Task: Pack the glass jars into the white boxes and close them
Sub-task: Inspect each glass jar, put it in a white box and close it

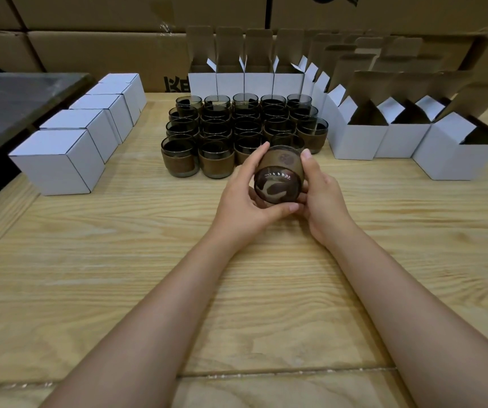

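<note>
A dark glass jar [278,178] with a brown sleeve is tipped on its side above the table, its base turned toward me. My left hand [245,198] grips it from the left and my right hand [322,198] grips it from the right, thumbs on top. Behind it stand several rows of the same jars [236,128], upright. White boxes with open flaps [354,139] line the back and right. Closed white boxes [57,160] form a row at the left.
The wooden table [148,245] stretches toward me below my forearms. A dark metal surface [10,104] sits at the far left. Stacked brown cartons [89,51] form a wall behind everything.
</note>
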Motion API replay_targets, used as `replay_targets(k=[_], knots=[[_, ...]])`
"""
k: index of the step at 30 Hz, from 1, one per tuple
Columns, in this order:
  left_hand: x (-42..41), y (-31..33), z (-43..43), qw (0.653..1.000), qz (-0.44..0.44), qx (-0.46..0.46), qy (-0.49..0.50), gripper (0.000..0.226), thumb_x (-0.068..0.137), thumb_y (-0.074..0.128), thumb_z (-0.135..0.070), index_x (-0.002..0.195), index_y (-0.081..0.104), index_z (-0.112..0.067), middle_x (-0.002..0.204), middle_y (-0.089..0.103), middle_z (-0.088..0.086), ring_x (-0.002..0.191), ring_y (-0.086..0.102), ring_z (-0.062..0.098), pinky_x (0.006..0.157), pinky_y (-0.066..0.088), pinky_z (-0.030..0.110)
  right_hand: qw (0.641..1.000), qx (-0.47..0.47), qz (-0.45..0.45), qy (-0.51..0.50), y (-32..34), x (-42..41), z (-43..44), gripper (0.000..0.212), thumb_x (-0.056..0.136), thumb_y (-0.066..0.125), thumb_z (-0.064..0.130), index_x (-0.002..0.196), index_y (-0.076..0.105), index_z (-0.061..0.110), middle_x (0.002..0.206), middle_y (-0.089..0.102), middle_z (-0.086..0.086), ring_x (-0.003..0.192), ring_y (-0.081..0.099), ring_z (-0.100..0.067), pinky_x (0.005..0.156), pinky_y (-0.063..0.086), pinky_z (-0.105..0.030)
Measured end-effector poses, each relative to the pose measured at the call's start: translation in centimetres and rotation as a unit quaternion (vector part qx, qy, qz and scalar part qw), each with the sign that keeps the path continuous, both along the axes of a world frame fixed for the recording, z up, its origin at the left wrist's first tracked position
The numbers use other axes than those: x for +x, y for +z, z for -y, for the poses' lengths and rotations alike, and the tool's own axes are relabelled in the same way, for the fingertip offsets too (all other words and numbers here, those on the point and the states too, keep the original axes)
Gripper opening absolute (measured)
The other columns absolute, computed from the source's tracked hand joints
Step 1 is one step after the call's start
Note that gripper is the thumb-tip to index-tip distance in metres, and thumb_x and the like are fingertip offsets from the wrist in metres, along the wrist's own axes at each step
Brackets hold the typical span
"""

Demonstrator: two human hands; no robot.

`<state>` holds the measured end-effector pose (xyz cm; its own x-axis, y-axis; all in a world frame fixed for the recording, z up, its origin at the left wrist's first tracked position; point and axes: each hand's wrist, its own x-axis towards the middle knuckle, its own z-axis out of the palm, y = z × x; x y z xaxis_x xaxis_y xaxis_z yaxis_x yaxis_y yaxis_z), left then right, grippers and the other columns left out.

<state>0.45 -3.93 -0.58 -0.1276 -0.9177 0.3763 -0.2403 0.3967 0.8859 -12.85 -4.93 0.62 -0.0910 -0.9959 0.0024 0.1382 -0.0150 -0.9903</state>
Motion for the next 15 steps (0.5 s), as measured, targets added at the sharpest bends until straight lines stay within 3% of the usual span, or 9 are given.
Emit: replay_targets(k=[2,4,6,10,13,15], knots=[[-0.06,-0.05,-0.07,1.000,0.016,-0.017,0.005,0.097,0.065,0.089,-0.023,0.146,0.035,-0.032,0.140,0.044,-0.007,0.124,0.049,0.005,0.097,0.048,0.024,1.000,0.014,0.001,-0.007,-0.01,0.08,0.10,0.044,0.094,0.046,0.053,0.086,0.073,0.019,0.084,0.076,-0.007,0.079,0.074,-0.022,0.060,0.058,-0.028],[-0.09,-0.17,-0.11,1.000,0.019,-0.022,-0.007,0.098,0.066,0.088,-0.027,0.146,0.032,-0.037,0.143,0.042,-0.010,0.129,0.045,0.008,0.102,0.047,0.035,1.000,0.025,0.012,-0.015,-0.01,0.16,0.17,0.043,0.094,0.048,0.053,0.086,0.072,0.018,0.082,0.076,-0.006,0.079,0.074,-0.020,0.061,0.058,-0.026],[-0.06,-0.27,-0.11,0.999,0.021,-0.023,-0.019,0.102,0.066,0.088,-0.031,0.147,0.027,-0.041,0.144,0.041,-0.016,0.132,0.043,0.005,0.107,0.042,0.037,0.999,0.036,0.017,-0.018,-0.03,0.23,0.22,0.042,0.092,0.051,0.052,0.080,0.074,0.018,0.080,0.076,-0.006,0.077,0.074,-0.018,0.059,0.056,-0.023],[-0.02,-0.30,-0.13,0.998,0.031,-0.043,-0.021,0.113,0.059,0.091,-0.032,0.147,0.021,-0.041,0.136,0.033,-0.034,0.131,0.034,-0.013,0.105,0.032,0.011,0.998,0.051,-0.017,-0.021,-0.16,0.43,0.37,0.044,0.089,0.055,0.051,0.064,0.077,0.022,0.075,0.075,-0.003,0.073,0.073,-0.014,0.060,0.053,-0.021],[-0.10,-0.44,-0.17,0.997,0.033,-0.065,-0.017,0.106,0.058,0.092,-0.022,0.142,0.029,-0.031,0.134,0.039,-0.025,0.126,0.040,-0.011,0.103,0.035,0.012,0.997,0.067,-0.014,-0.022,0.00,0.42,0.48,0.044,0.090,0.054,0.050,0.075,0.075,0.014,0.074,0.075,-0.005,0.070,0.072,-0.019,0.060,0.052,-0.027],[-0.20,-0.30,-0.29,0.996,0.040,-0.085,0.004,0.090,0.061,0.090,-0.019,0.134,0.039,-0.028,0.126,0.048,-0.020,0.120,0.049,-0.003,0.101,0.041,0.019,0.996,0.082,-0.036,-0.013,0.16,0.45,0.40,0.048,0.091,0.050,0.053,0.080,0.072,0.012,0.065,0.072,-0.004,0.057,0.068,-0.020,0.046,0.048,-0.026]])
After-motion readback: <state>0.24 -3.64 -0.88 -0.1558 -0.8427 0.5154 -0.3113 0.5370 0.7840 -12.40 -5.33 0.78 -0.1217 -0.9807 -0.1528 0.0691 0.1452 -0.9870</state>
